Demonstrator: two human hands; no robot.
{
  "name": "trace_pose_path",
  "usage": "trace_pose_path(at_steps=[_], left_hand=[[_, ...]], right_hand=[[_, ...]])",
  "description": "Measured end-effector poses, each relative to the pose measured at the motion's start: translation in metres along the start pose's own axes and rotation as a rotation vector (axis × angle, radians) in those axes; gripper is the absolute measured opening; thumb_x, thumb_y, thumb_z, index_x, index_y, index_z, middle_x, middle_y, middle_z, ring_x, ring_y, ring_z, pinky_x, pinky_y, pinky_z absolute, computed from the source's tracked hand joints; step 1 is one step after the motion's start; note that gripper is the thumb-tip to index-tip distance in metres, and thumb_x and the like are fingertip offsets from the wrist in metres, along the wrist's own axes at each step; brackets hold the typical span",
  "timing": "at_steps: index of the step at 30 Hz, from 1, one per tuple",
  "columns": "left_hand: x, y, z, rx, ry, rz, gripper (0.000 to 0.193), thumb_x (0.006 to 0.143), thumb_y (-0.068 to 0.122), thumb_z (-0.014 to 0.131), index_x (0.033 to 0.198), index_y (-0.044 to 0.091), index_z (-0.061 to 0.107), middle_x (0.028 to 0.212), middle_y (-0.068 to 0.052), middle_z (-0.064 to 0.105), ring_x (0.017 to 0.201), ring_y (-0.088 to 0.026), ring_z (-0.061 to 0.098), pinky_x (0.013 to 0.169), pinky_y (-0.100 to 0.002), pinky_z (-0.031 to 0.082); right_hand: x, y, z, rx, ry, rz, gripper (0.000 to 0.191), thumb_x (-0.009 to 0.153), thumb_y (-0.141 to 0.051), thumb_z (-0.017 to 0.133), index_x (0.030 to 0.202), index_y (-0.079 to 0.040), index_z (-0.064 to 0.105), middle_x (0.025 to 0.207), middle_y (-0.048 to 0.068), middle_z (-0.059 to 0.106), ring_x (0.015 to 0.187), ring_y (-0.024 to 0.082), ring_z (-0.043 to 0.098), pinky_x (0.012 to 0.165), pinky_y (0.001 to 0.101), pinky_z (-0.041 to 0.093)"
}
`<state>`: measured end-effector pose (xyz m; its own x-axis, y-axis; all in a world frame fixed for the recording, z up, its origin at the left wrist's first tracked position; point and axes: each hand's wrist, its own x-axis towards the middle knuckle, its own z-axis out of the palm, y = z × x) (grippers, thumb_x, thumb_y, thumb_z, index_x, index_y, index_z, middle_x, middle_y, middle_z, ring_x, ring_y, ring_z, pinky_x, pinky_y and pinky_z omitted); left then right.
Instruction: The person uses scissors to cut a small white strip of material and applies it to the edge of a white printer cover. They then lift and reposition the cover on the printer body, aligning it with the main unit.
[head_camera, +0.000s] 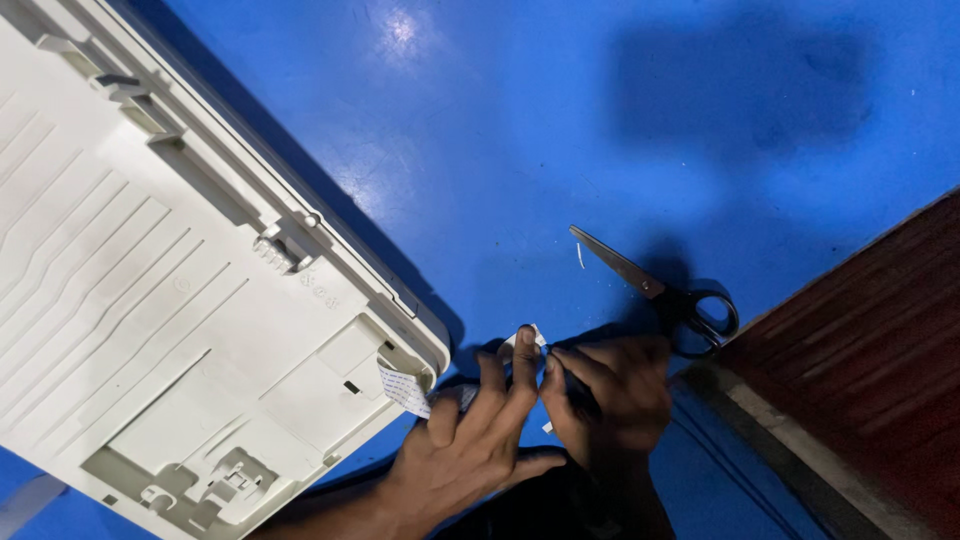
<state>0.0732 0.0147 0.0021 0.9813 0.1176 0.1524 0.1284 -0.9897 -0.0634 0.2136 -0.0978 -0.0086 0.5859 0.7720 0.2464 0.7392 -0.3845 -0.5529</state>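
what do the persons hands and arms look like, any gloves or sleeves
Both are bare: no gloves, rings, watch or bands show on the left hand or the right hand. The left forearm that shows is uncovered, with no sleeve edge in view. The right wrist runs into dark shadow, so a sleeve there cannot be told.

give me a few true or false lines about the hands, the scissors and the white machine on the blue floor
1. Both hands pinch a flat white ribbon cable that comes out of the white machine. True: the left hand and right hand meet at its end.
2. The scissors are held in the right hand. False: they lie on the blue floor, beyond the hands.
3. The scissors have red handles. False: the handles are black.
4. A brown wooden surface shows at the right edge. True.
5. The machine lies to the right of the hands. False: it is to their left.
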Motion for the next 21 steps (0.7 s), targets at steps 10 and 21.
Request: trace_pose_path(at_steps=[10,21], left_hand=[[-0.001,0.004,0.002,-0.020,-0.013,-0.004,0.097,0.093,0.087,0.038,0.125,0.003,0.075,0.142,-0.007,0.061,0.115,-0.018,0.059,0.085,-0.036,0.029],[0.002,0.009,0.003,-0.016,-0.017,-0.015,0.099,0.094,0.089,0.035,0.125,0.004,0.075,0.138,-0.008,0.064,0.113,-0.018,0.060,0.081,-0.036,0.029]], right_hand=[[0.009,-0.011,-0.002,0.075,0.035,0.035,0.024,0.080,0.000,0.080,0.100,-0.007,0.069,0.094,0.004,0.070,0.084,0.022,0.066,0.084,0.0396,0.049],[0.006,-0.004,0.000,0.037,0.046,0.037,0.024,0.079,0.001,0.082,0.097,-0.007,0.069,0.091,0.005,0.068,0.083,0.024,0.065,0.084,0.0393,0.048]])
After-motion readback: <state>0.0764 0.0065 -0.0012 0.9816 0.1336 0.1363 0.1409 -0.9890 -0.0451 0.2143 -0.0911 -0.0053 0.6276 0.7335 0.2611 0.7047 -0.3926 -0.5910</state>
